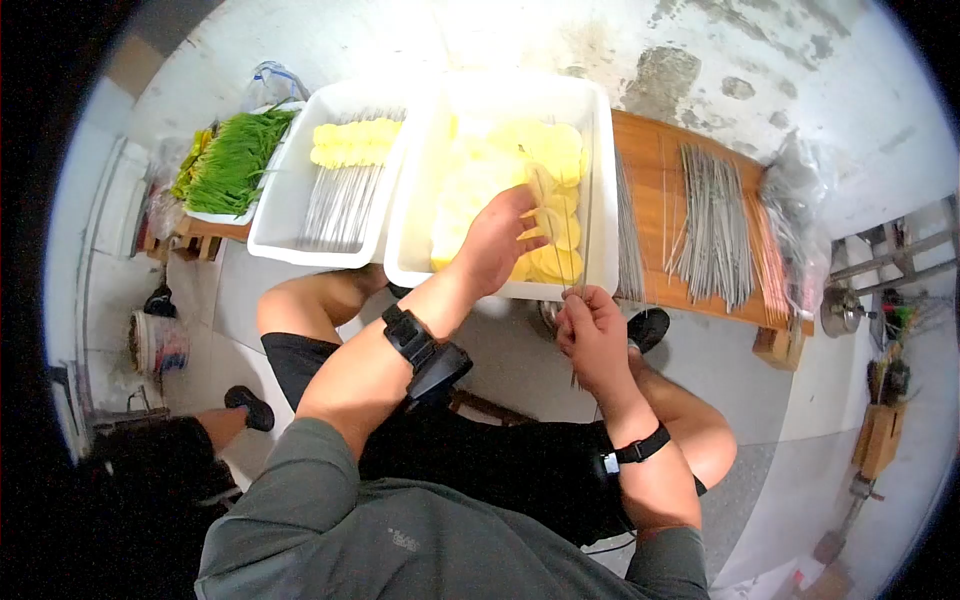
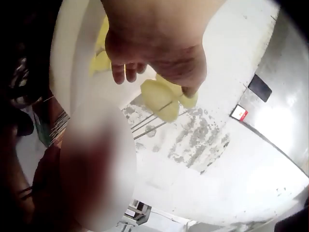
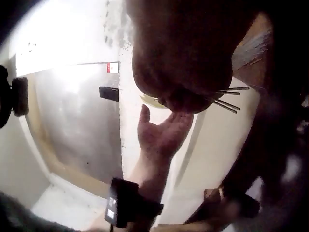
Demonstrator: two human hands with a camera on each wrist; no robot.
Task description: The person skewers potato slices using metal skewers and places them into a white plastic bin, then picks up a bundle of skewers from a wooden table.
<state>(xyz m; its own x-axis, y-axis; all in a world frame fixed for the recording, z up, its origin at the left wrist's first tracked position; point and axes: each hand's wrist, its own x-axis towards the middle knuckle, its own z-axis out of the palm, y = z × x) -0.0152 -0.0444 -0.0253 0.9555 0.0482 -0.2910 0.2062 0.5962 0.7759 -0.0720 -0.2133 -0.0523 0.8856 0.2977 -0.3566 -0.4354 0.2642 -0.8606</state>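
Note:
My right hand (image 1: 597,335) grips several thin metal skewers (image 1: 573,290) by their lower part, over the front edge of the white tub (image 1: 606,200). Their ends stick out of the dark fist in the right wrist view. Thin yellow slices (image 2: 159,99) are threaded on the skewers. Beside them is my left hand (image 1: 495,240), its thumb against a slice and its other fingers apart, loosely bent. More yellow round slices (image 1: 565,150) lie in the tub under the hands.
Left of the tub, a second white tub (image 1: 262,235) holds skewers with yellow slices (image 1: 355,142). Green vegetables (image 1: 235,160) fill a tray further left. Bare skewers (image 1: 715,225) lie on the wooden board (image 1: 650,135) at the right. Another person's leg (image 1: 222,430) shows at lower left.

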